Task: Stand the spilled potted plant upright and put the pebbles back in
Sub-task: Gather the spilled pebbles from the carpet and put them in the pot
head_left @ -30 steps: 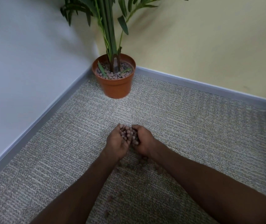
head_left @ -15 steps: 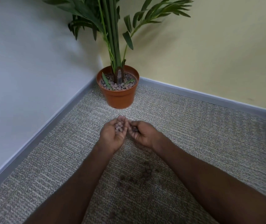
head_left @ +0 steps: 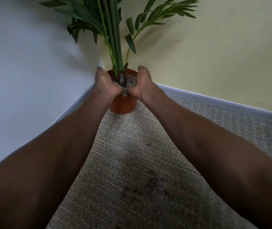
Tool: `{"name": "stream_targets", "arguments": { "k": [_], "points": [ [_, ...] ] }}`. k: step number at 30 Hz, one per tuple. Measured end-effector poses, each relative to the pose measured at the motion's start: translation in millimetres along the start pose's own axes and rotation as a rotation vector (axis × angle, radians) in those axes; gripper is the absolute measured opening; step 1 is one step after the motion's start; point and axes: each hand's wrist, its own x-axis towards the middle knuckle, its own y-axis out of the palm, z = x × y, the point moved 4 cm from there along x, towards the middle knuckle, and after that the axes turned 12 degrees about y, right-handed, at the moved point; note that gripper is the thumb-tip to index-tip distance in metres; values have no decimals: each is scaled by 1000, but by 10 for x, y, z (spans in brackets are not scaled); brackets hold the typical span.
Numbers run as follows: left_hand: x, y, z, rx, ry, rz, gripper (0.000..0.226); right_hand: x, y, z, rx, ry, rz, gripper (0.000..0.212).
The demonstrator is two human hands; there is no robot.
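Note:
The orange pot [head_left: 123, 105] stands upright in the corner, its green plant [head_left: 113, 35] rising out of the frame. My left hand [head_left: 106, 84] and my right hand [head_left: 142, 84] are held over the pot on either side of the stems, palms turned inward and slightly apart. Brownish pebbles [head_left: 125, 91] show in the gap between the hands, over the pot's near rim; whether they rest in the palms or are falling I cannot tell. More spilled pebbles [head_left: 148, 184] lie scattered on the carpet between my forearms.
A grey-beige carpet [head_left: 132, 138] covers the floor. A white wall [head_left: 24, 63] on the left and a yellow wall [head_left: 214, 55] on the right meet behind the pot, each with a grey baseboard [head_left: 214, 100].
Both hands, cupped around a handful of pebbles near the floor, rose and moved forward to the pot and have parted over its soil. The view tilted up and closer.

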Motion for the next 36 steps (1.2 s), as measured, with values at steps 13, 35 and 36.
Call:
{"name": "stream_targets", "arguments": {
  "k": [13, 35, 36],
  "points": [
    [321, -1163, 808, 318, 139, -74, 15, -161, -938, -45, -804, -262, -354, 24],
    [-1217, -2471, 1949, 1977, 722, 707, 95, -1007, -2619, -979, -2323, -323, 408, 100],
    [-1231, -2466, 1970, 1943, 740, 692, 93, -1028, -2685, -997, -2344, -346, 409, 106]
  ]
}}
